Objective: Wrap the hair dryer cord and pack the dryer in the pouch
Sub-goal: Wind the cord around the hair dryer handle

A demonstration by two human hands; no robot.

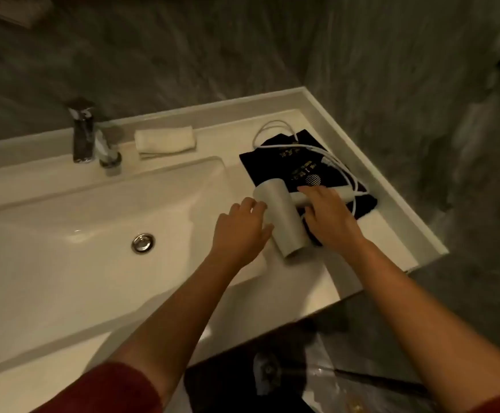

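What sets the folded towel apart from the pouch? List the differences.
The towel is pale cream; the pouch is black with gold print. The towel is folded into a thick bundle; the pouch lies flat. The towel sits bare beside the tap; the pouch has the hair dryer and its loose white cord lying on it, with both hands at the dryer. Both are soft cloth items resting on the sink counter.

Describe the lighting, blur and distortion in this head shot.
Head view: dim, warm light; wall and faucet smeared by motion blur; wide-angle bending curves the counter edge; soft glare on the sink basin; hair dryer and both hands fairly readable.
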